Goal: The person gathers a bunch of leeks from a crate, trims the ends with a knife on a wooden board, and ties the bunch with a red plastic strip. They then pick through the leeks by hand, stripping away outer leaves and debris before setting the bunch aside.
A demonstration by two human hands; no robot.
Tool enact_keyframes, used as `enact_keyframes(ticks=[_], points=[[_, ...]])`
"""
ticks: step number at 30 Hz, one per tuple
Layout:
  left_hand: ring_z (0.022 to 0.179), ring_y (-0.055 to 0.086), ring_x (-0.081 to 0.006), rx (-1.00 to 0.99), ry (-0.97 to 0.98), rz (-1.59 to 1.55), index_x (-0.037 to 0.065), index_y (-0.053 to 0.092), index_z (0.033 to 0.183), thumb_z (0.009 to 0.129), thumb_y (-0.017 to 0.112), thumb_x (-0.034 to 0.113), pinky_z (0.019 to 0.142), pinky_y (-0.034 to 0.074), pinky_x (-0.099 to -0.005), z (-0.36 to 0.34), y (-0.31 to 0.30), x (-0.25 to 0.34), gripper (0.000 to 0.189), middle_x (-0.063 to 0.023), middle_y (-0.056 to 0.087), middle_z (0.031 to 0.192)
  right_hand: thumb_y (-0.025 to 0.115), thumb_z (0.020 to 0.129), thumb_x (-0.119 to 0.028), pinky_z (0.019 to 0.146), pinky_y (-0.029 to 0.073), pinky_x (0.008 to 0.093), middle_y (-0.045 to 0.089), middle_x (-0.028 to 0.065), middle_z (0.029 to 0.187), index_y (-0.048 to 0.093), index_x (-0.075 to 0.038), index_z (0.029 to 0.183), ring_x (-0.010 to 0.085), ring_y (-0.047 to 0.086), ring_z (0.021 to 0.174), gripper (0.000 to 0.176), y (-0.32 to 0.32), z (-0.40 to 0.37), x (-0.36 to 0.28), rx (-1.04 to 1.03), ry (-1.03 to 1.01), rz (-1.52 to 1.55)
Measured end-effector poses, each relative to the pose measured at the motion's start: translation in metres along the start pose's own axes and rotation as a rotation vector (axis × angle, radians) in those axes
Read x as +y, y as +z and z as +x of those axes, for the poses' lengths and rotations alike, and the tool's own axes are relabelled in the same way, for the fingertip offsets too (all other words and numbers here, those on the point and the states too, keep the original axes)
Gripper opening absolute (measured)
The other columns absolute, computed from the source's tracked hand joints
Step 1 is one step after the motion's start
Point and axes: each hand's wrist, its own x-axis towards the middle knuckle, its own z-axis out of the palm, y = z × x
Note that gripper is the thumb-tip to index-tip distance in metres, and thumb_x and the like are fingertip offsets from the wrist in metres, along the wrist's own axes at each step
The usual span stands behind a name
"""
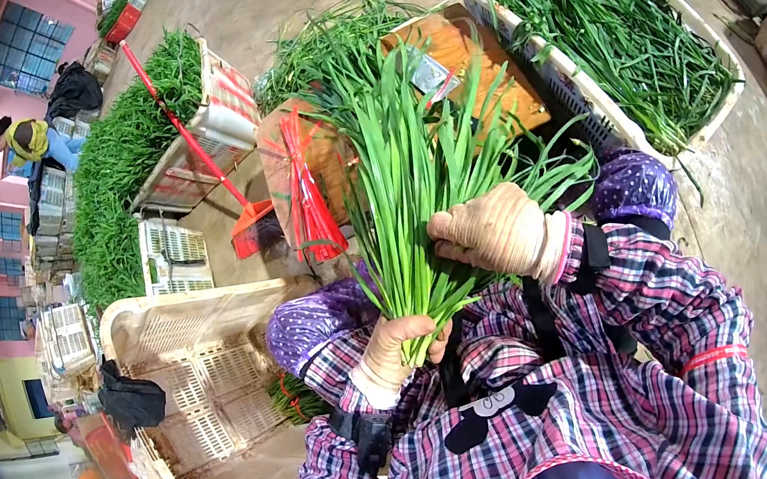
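A bunch of garlic chives stands upright in front of my lap, leaf tips pointing away from me. My left hand is closed around its pale lower ends. Higher up on the right side, my right hand is curled with thumb and fingers together against the leaves; its palm is hidden, and some blades pass behind it. Both hands wear beige coverings. Beyond the bunch, a wooden board carries a small metallic-looking object. Red tie strips hang at the left of the bunch.
A white crate heaped with chives stands at the right. At the left are a large beige crate, a red-handled broom and more piled chives. A person is farther back. Purple-covered knees flank my hands.
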Motion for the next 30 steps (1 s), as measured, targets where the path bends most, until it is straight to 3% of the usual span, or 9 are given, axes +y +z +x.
enact_keyframes(ticks=[7,10,12,14,22,24,27,28,30], points=[[0.05,0.048,-0.0175,-0.028,-0.027,-0.04,-0.007,0.055,0.101,0.072,0.059,0.018,0.045,0.035,-0.0303,0.001,-0.001,0.0,0.038,-0.011,0.058,0.071,0.052,0.085,-0.026,0.047,0.048,0.0433,0.062,0.0056,0.068,0.053,-0.013,0.093,0.0282,0.065,0.064,0.015,-0.008,0.002,-0.006,-0.065,-0.043,-0.116],[0.053,0.055,-0.0164,-0.064,-0.048,-0.077,-0.004,0.06,0.096,0.073,0.061,0.017,0.048,0.044,-0.0269,0.0,-0.002,0.0,0.032,-0.0097,0.061,0.073,0.052,0.084,-0.023,0.047,0.048,0.0429,0.062,0.0042,0.073,0.05,-0.015,0.101,0.0281,0.065,0.066,0.019,-0.005,0.0,-0.003,-0.123,-0.109,-0.2],[0.053,0.055,-0.0165,-0.084,-0.044,-0.053,-0.004,0.06,0.096,0.072,0.061,0.017,0.047,0.043,-0.0275,0.001,-0.003,-0.001,0.032,-0.0097,0.061,0.072,0.056,0.079,-0.028,0.04,0.043,0.0389,0.057,0.0009,0.066,0.052,-0.022,0.101,0.0241,0.062,0.055,0.023,0.002,-0.002,0.002,0.063,-0.233,-0.201],[0.053,0.054,-0.0166,-0.093,-0.043,-0.057,-0.004,0.06,0.096,0.073,0.061,0.017,0.047,0.043,-0.0275,0.001,-0.004,-0.002,0.032,-0.0097,0.06,0.072,0.056,0.079,-0.026,0.04,0.043,0.039,0.057,0.0009,0.066,0.051,-0.022,0.103,0.0244,0.061,0.055,0.025,0.001,-0.003,0.002,0.047,-0.239,-0.204],[0.052,0.053,-0.0169,-0.088,-0.038,-0.024,-0.003,0.06,0.098,0.074,0.06,0.018,0.046,0.042,-0.0275,0.001,0.0,-0.005,0.032,-0.01,0.06,0.073,0.051,0.082,-0.024,0.043,0.046,0.0419,0.057,0.0049,0.068,0.052,-0.022,0.104,0.029,0.063,0.062,0.021,-0.01,0.0,0.0,-0.168,-0.322,-0.143],[0.058,0.058,-0.0175,-0.172,-0.059,-0.034,-0.004,0.06,0.1,0.074,0.059,0.014,0.048,0.045,-0.0259,0.006,-0.011,-0.009,0.032,-0.0111,0.062,0.078,0.051,0.082,-0.022,0.055,0.051,0.0428,0.064,0.0071,0.079,0.056,-0.017,0.102,0.0301,0.066,0.075,0.021,-0.02,0.003,-0.006,-0.346,-0.259,-0.119],[0.066,0.062,-0.0187,-0.079,-0.155,-0.151,-0.003,0.06,0.102,0.073,0.061,0.006,0.053,0.05,-0.0264,0.005,-0.003,-0.006,0.031,-0.0126,0.065,0.088,0.053,0.081,-0.025,0.049,0.049,0.0438,0.06,0.0073,0.07,0.056,-0.015,0.094,0.0313,0.064,0.066,0.016,-0.015,0.006,-0.011,-0.393,-0.218,-0.121],[0.05,0.051,-0.0209,0.08,-0.122,-0.007,-0.01,0.06,0.086,0.07,0.059,0.019,0.048,0.038,-0.0297,0.003,0.009,-0.006,0.033,-0.0126,0.057,0.062,0.053,0.081,-0.025,0.049,0.049,0.044,0.06,0.0076,0.07,0.056,-0.015,0.092,0.0316,0.064,0.066,0.016,-0.015,0.007,-0.013,-0.436,-0.197,-0.116],[0.05,0.051,-0.0208,0.098,-0.124,0.02,-0.01,0.06,0.085,0.071,0.058,0.018,0.048,0.037,-0.0299,0.003,0.008,-0.008,0.032,-0.0126,0.057,0.062,0.057,0.078,-0.024,0.051,0.05,0.0425,0.061,0.0062,0.07,0.059,-0.015,0.085,0.0298,0.064,0.066,0.012,-0.006,0.005,-0.014,-0.363,-0.231,-0.104]])
